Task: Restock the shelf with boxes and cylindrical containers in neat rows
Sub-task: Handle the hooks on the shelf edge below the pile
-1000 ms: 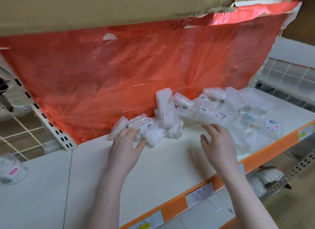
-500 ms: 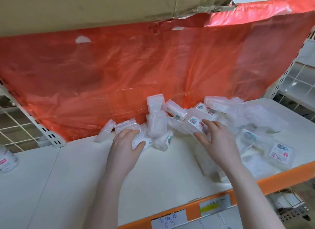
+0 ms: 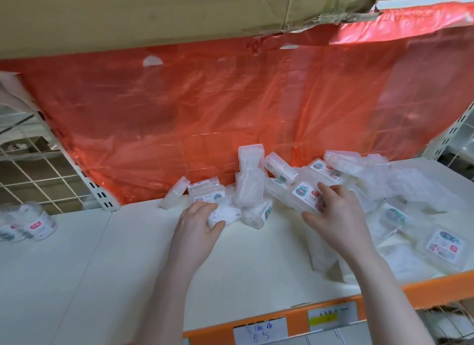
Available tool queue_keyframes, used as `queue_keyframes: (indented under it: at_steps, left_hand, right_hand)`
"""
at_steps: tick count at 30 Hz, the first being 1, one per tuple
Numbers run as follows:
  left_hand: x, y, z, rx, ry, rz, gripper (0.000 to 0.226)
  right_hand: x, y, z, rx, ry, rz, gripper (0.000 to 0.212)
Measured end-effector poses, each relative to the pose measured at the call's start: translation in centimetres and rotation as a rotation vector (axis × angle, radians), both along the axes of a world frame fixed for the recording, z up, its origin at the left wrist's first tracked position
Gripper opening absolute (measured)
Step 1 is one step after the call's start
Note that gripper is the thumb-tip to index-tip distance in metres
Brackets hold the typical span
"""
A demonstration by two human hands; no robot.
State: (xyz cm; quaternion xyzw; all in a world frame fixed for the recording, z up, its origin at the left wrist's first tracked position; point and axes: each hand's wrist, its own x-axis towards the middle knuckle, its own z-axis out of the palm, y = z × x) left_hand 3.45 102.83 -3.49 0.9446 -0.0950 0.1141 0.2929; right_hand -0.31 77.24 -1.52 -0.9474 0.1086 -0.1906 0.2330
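boxes (image 3: 302,190) heaped on shelf (image 3: 128,254), red sheet (image 3: 205,113) behind

We note a loose heap of clear plastic boxes (image 3: 302,190) with coloured labels tumbled along the far right of the white shelf (image 3: 128,254), one box upright, and cylindrical containers (image 3: 28,224) far left.

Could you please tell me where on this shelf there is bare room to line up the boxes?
Bare shelf runs from the cylindrical containers at far left to the left hand, and forward to the orange edge. A narrower strip lies between both forearms. From the right hand rightward, the clear boxes crowd everything.
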Motion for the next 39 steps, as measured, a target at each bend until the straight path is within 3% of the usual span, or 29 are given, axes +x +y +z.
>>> queue_keyframes:
  at_steps: [6, 14, 28, 35, 39]
  left_hand:
    - [0.9, -0.9, 0.6, 0.017, -0.021, -0.067, 0.042]
    - [2.6, -5.2, 1.1, 0.076, -0.019, -0.205, 0.051]
    - [4.3, -9.1, 0.3, 0.130, -0.039, -0.031, 0.079]
    - [4.9, -9.7, 0.3, 0.132, -0.080, 0.056, 0.072]
    - [5.3, -9.8, 1.0, 0.148, -0.085, 0.065, 0.056]
  right_hand:
    - [-1.1, 0.3, -0.4, 0.012, -0.092, -0.029, 0.069]
    - [-3.3, -1.2, 0.2, -0.007, -0.155, -0.135, 0.067]
    - [-4.9, -2.7, -0.6, -0.048, -0.156, -0.216, 0.067]
    - [-5.2, -2.8, -0.5, -0.042, -0.149, -0.233, 0.068]
    - [-5.3, -2.9, -0.6, -0.047, -0.139, -0.231, 0.068]
